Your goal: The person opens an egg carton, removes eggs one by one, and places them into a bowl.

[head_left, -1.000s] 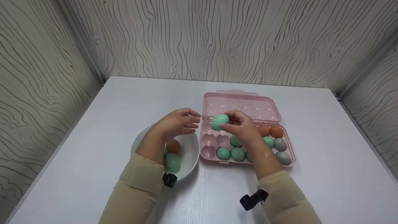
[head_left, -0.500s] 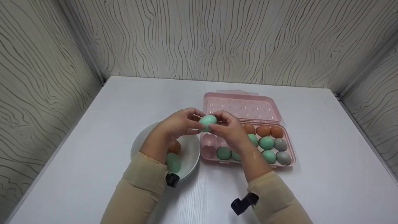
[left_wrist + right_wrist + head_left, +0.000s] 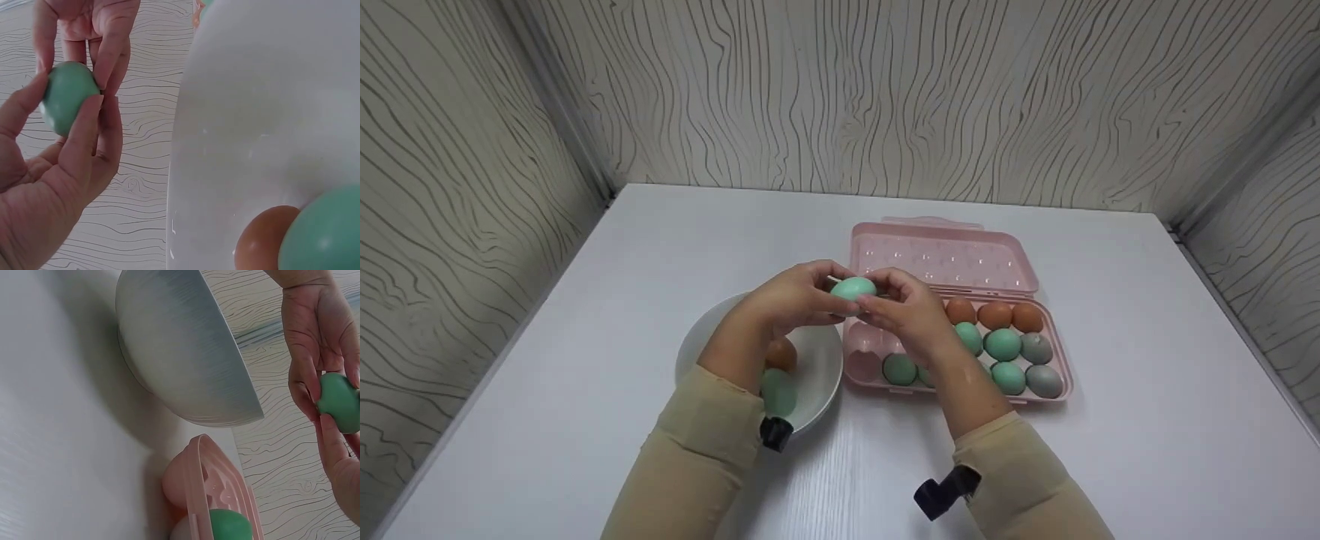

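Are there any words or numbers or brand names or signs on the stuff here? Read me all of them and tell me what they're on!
None: I can't read a single word, number, brand or sign.
The green egg, white bowl and pink egg carton show no writing.
The back wall only has wavy lines, not letters.

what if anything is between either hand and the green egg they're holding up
Nothing visible: the left hand and the right hand both grip the raised green egg directly, in the head view and both wrist views. The bowl and egg carton are nearby, but neither comes between.
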`<state>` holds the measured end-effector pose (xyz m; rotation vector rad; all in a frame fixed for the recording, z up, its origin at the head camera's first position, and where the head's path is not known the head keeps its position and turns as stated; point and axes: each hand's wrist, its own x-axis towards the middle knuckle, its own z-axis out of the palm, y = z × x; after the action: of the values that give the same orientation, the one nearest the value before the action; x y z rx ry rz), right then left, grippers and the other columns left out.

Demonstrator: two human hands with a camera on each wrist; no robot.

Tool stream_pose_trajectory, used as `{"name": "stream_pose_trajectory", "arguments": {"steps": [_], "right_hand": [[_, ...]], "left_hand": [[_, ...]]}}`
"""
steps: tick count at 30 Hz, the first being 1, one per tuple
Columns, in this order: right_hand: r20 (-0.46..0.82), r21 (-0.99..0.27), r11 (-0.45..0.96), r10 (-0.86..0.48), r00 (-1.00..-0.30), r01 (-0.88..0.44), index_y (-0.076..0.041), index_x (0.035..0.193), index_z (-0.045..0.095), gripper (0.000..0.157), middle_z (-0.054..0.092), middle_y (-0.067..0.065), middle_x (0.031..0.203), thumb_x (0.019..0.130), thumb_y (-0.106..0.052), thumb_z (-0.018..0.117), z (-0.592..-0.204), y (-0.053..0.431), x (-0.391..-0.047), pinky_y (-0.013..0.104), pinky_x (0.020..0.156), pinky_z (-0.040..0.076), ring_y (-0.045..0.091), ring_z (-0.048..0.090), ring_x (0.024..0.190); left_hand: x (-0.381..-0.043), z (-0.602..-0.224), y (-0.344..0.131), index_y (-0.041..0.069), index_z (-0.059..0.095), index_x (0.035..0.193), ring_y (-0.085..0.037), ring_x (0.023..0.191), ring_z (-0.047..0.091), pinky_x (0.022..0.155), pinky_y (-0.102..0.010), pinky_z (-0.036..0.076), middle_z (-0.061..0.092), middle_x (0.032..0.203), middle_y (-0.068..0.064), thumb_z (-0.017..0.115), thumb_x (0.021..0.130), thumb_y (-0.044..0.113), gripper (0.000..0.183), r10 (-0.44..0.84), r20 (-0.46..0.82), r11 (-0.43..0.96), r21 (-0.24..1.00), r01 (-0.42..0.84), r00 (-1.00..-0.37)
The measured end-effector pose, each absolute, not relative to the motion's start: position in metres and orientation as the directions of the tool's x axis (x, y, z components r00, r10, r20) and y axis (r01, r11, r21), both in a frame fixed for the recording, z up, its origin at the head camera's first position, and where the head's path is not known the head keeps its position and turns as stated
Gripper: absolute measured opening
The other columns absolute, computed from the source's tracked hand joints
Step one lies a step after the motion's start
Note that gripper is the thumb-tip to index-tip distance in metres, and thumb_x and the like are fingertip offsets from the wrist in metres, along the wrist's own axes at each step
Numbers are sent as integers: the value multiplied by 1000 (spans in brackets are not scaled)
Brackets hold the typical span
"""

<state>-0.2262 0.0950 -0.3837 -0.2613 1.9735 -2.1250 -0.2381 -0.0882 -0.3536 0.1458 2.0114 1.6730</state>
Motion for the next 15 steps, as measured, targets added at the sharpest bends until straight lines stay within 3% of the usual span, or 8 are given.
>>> {"name": "stream_pose_trajectory", "arguments": {"steps": [15], "right_hand": [[-23, -999, -36, -340, -940, 38, 0, 117, 54, 41, 54, 15, 110, 82, -17, 68, -382, 98, -228, 34, 87, 49, 25, 55, 102]], "left_hand": [[-242, -354, -98, 17, 59, 106, -22, 100, 56, 84, -30, 50, 55, 109, -7, 77, 73, 20, 38, 389, -342, 377, 906, -191, -855]]}}
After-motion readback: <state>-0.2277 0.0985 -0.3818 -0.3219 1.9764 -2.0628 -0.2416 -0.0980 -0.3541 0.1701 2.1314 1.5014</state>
